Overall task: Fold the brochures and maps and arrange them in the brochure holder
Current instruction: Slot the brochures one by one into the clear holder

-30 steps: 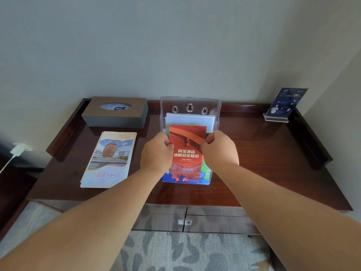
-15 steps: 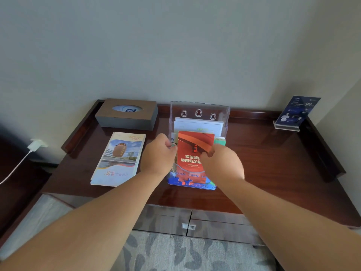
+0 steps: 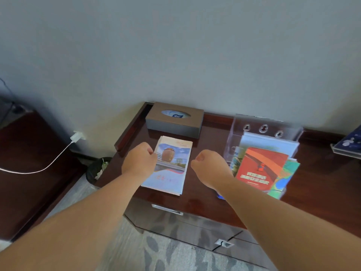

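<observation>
Head view, motion-blurred. Folded brochure [image 3: 172, 167] lies flat on the desk [image 3: 199, 201], left of the clear brochure holder [image 3: 254, 124], where a red brochure [image 3: 261, 167] stands. Left hand [image 3: 139, 161] overlaps the folded brochure's left edge with its fingers hidden, so I cannot tell whether it grips. Right hand [image 3: 210, 165] is between brochure and holder, fingers curled, holding nothing. Sign card [image 3: 349, 141] is cut off at right.

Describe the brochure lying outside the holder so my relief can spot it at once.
On the dark wooden desk, look in front of the brown tissue box, left of the clear brochure holder. The loose brochure lies flat there. Unlike the red brochure upright in the holder, it is pale blue with a rounded brown building pictured.
</observation>
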